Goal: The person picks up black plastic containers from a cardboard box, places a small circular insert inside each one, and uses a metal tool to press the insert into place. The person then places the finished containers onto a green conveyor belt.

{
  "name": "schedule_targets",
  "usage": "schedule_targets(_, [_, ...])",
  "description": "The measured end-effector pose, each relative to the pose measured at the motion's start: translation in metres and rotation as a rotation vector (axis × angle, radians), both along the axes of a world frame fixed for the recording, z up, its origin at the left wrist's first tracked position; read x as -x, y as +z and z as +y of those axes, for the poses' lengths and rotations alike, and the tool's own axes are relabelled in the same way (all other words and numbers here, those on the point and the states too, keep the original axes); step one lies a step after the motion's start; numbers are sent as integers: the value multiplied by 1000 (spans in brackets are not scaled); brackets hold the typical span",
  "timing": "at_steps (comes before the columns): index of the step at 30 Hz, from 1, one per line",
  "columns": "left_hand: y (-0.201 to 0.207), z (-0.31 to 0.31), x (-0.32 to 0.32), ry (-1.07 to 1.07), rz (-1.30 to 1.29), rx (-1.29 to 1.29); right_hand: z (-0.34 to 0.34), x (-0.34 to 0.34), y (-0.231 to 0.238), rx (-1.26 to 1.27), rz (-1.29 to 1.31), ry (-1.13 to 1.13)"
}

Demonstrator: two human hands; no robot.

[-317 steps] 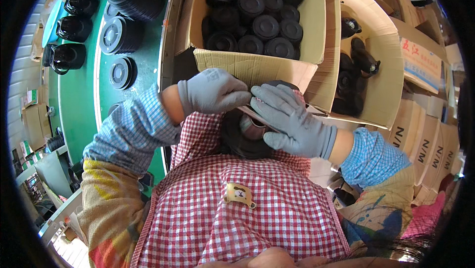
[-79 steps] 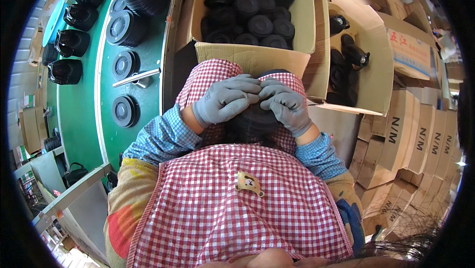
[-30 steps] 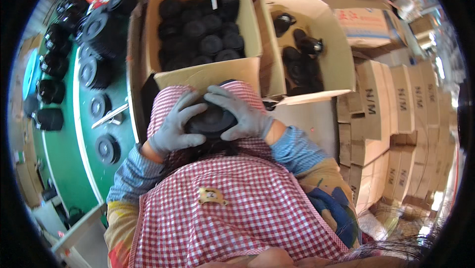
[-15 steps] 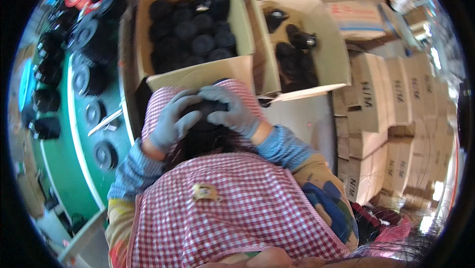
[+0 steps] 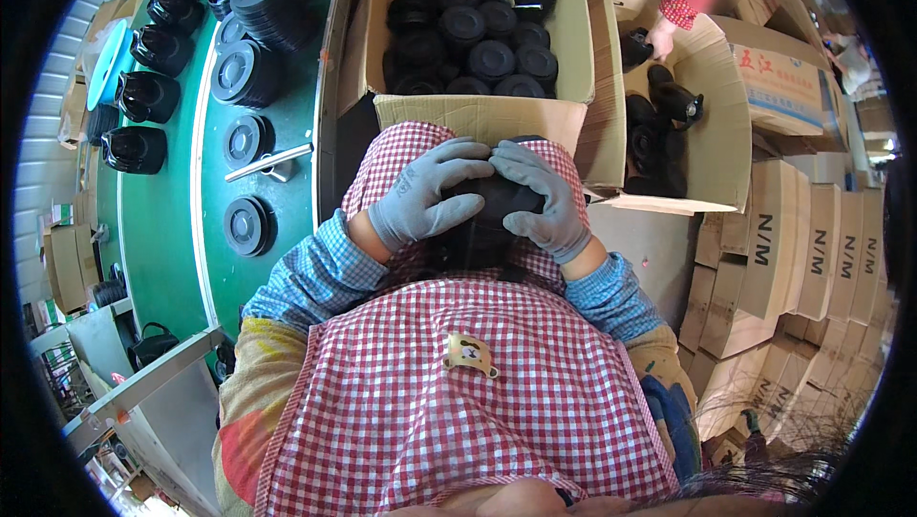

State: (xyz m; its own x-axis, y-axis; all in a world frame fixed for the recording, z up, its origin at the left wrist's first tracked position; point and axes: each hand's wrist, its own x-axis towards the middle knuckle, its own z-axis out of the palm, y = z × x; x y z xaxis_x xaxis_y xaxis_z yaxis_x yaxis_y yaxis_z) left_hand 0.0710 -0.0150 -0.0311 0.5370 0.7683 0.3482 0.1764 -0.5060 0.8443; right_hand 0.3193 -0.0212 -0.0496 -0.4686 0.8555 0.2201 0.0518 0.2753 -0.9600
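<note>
In my lap, between my knees, sits a dark, rounded black part [image 5: 487,216]; its exact kind is hard to make out under my hands. My left hand [image 5: 430,194], in a grey glove, curves over its left side. From the right, my right hand [image 5: 546,194], gloved the same way, wraps round its other side, and the fingers of both hands nearly meet at the top. Just beyond my knees stands an open cardboard box [image 5: 487,116] holding several round black plastic parts [image 5: 463,25].
At right, a co-worker's hand [image 5: 661,38] reaches into a second carton [image 5: 712,126] with black pieces [image 5: 659,140]. A green workbench [image 5: 162,221] on the left carries stacked black discs [image 5: 246,226], glossy black housings [image 5: 134,149] and a metal-handled tool [image 5: 272,164]. Cardboard cartons [image 5: 755,240] are stacked at right.
The view has swung left, so everything sits farther right in it. A co-worker's hand now shows in the right carton. Both my hands stay round the black part.
</note>
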Motion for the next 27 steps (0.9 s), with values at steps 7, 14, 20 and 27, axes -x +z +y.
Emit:
schedule_targets(7, [2, -2, -1, -7, 14, 18, 0, -1, 5, -14, -49, 8])
schedule_targets(14, [-18, -2, 9, -91, -32, 184, -10, 3, 3, -179, -303, -30])
schedule_targets(20, [11, 10, 17, 172, 398, -194, 1, 0, 32, -323, -508, -46])
schedule_targets(27, [0, 6, 16, 292, 448, -119, -21, 12, 48, -447, -465, 111])
